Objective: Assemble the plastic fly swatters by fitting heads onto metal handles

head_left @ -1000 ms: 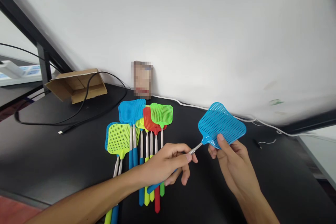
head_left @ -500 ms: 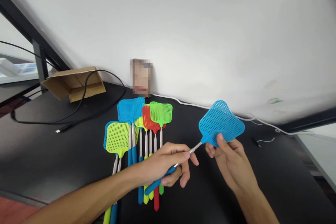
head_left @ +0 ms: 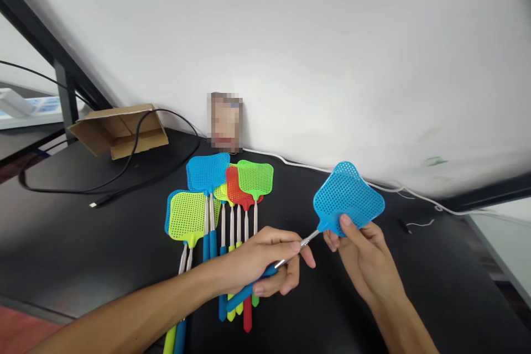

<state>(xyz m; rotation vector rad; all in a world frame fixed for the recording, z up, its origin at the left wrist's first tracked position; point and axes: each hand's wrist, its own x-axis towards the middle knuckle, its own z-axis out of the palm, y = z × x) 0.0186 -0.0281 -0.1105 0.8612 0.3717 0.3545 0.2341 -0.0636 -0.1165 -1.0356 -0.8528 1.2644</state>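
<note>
Both hands hold one blue fly swatter (head_left: 348, 196) above the black table, its head up to the right and its handle down to the left. My left hand (head_left: 269, 263) is wrapped round the metal rod and the top of the blue grip. My right hand (head_left: 365, 254) pinches the lower edge of the mesh head, thumb on the front face. Left of the hands several more fly swatters lie in overlapping rows: blue (head_left: 207, 172), red (head_left: 237, 185), green (head_left: 256, 178) and yellow-green (head_left: 188, 215). My left forearm hides parts of their handles.
An open cardboard box (head_left: 124, 130) lies at the back left, with a black cable (head_left: 99, 190) looping in front. A small blurred picture (head_left: 226, 121) leans on the white wall (head_left: 332, 55). Along the wall's foot runs a white cable (head_left: 307, 166).
The swatter's head has dipped slightly, with my right hand moving a little down and left along with it. My left hand keeps nearly the same place on the rod.
</note>
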